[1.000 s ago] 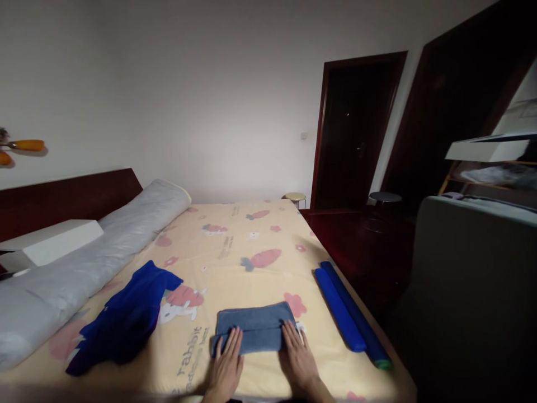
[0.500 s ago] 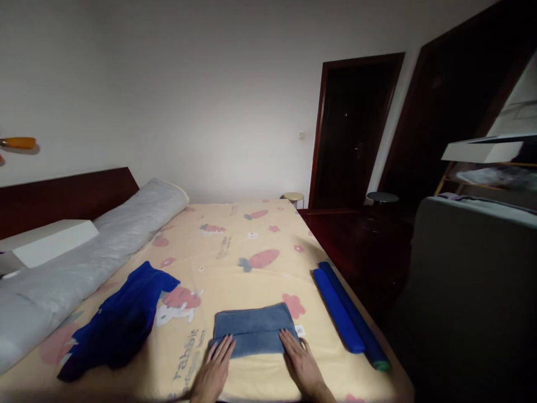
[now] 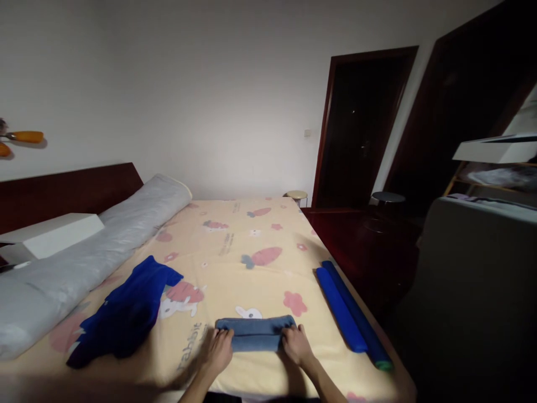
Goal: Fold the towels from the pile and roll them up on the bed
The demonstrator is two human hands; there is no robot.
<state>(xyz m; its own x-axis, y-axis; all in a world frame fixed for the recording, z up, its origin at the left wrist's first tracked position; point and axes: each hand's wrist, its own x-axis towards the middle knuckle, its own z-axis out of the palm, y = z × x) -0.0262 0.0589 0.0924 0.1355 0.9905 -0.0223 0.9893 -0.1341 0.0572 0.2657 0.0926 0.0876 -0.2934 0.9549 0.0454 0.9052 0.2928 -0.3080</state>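
A blue-grey cloth [image 3: 257, 333], folded into a narrow strip, lies on the patterned bedsheet [image 3: 235, 268] close in front of me. My left hand [image 3: 221, 348] has its fingers curled over the strip's left end. At the right end, my right hand [image 3: 297, 342] grips the cloth with bent fingers. Both thumbs are mostly hidden. Further left a crumpled dark-blue garment [image 3: 130, 313] is spread on the sheet, apart from my hands. Two long blue rolls [image 3: 342, 308] lie side by side to the right.
A long grey bolster [image 3: 113, 240] runs along the headboard [image 3: 71, 187], with a white box [image 3: 62, 235] on it. Near the far wall stand a pale stool [image 3: 297, 195] and a dark stool [image 3: 389, 197]. A dark upright panel [image 3: 478, 280] rises beside the bed's right edge.
The cloth's far part has been brought toward me, making it a narrower strip. My hands have gone from lying flat to gripping its ends. The view has shifted slightly.
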